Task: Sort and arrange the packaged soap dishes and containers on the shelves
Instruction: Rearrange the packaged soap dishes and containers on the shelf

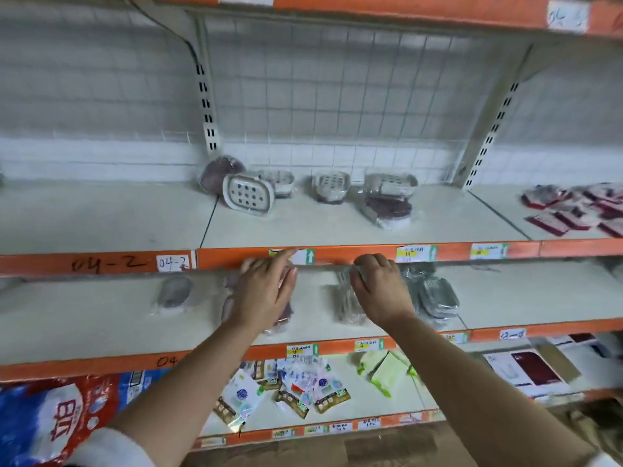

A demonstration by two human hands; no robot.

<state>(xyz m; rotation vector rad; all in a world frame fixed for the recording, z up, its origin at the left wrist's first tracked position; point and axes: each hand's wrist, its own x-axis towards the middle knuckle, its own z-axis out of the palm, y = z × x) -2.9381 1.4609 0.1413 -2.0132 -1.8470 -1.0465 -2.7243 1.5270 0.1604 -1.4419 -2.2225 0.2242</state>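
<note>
On the middle shelf (84, 318) we see, from the left, an oval packaged dish (173, 293) lying alone, well apart from the left hand (266, 291). That hand lies over a brown packaged dish (281, 318) with its fingers spread; we cannot tell whether they grip it. Beside it, the right hand (381, 291) curls its fingers on the top edge of a grey packaged dish (347, 305). Just right of it sits a stack of grey dishes (436, 294). More wrapped dishes (248, 194) line the back of the upper shelf (101, 217).
</note>
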